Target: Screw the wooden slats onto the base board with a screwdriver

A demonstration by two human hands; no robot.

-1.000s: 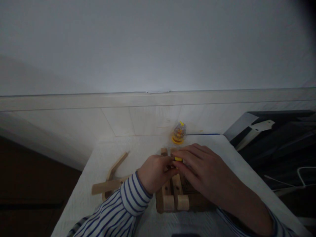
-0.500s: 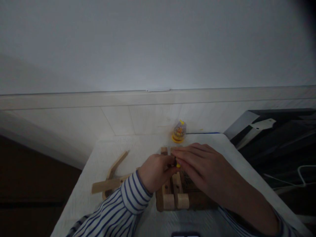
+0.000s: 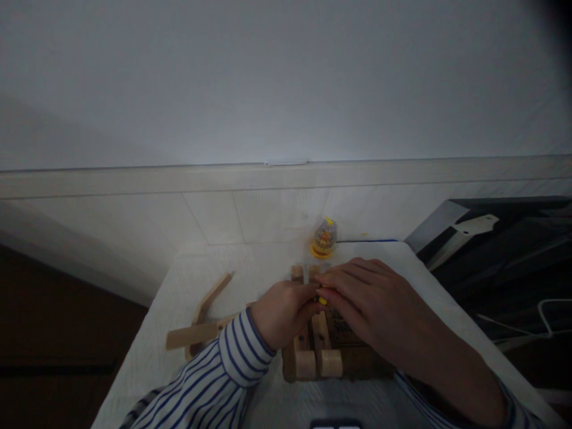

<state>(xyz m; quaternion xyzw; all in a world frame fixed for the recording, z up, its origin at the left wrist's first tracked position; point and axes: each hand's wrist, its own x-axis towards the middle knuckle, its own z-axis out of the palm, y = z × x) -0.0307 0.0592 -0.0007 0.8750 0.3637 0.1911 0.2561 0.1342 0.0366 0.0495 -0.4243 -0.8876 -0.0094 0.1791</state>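
Observation:
My left hand [image 3: 281,313] and my right hand [image 3: 361,301] meet over a wooden frame of parallel bars [image 3: 315,351] on a white table [image 3: 179,298]. Both hands have their fingers pinched together around a small yellow piece [image 3: 322,300], which shows only as a sliver between the fingertips. The right hand lies flat over the frame's right side and hides it. My left sleeve is striped blue and white.
A second wooden piece with crossed arms [image 3: 201,325] lies left of the hands. A small clear dome toy on a yellow base [image 3: 324,238] stands at the table's far edge by the pale wall panel. Dark equipment and white cables [image 3: 504,262] fill the right.
The yellow piece between my fingertips has shrunk from a clear bar to a sliver. My right hand has shifted slightly. The left hand has hardly moved.

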